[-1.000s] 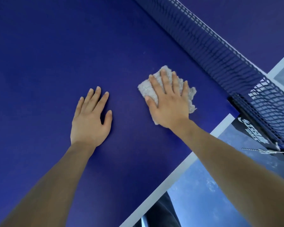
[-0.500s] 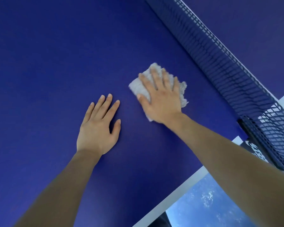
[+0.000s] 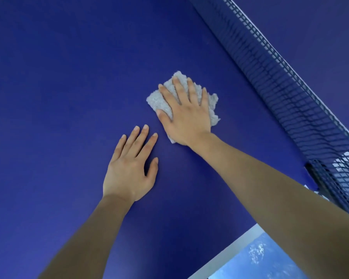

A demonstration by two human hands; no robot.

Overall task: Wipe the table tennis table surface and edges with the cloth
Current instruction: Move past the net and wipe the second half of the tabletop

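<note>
Grey terry cloth [image 3: 159, 99] lies flat on the blue table tennis table [image 3: 69, 77] near the net [image 3: 280, 81], pressed under the spread right hand [image 3: 186, 117] while the left hand [image 3: 129, 168] rests flat and empty beside it, so I'd guess much surface and the white edge [image 3: 230, 252] remain to wipe.

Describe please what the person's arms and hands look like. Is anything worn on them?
Nothing is worn. The left hand and the right hand are bare: no gloves, rings or watch can be seen. The left forearm and the right forearm are also bare, with no sleeve in view up to the frame's edge. The fingernails look short and unpainted.
</note>
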